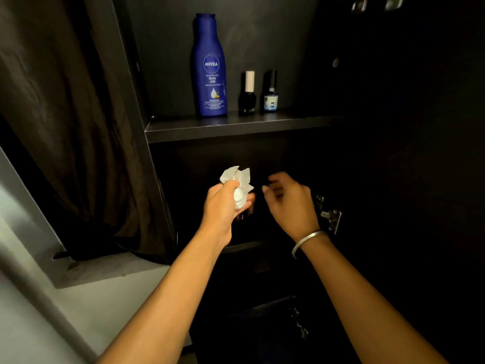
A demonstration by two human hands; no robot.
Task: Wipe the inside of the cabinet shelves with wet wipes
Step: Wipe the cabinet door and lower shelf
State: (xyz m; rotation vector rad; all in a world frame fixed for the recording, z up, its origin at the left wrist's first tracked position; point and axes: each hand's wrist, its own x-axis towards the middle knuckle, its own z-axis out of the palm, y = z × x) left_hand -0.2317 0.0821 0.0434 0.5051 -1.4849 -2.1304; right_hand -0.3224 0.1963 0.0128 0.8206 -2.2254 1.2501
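Left hand (pixel 223 206), fingers curled, clutches a crumpled white wet wipe (pixel 237 183) in front of the dark compartment below the black cabinet shelf (pixel 236 128). Right hand (pixel 290 200) hovers just beside it, loosely curled and empty, a silver metal bangle (pixel 308 241) at its wrist. On the shelf, toward the back wall, stand a tall blue lotion bottle (pixel 210 67), a small dark bottle with a white cap (pixel 247 93) and a small dark bottle with a black cap (pixel 270 93); the shelf's front edge and left end lie bare. A steel door hinge (pixel 331 219) sits just right of the right hand.
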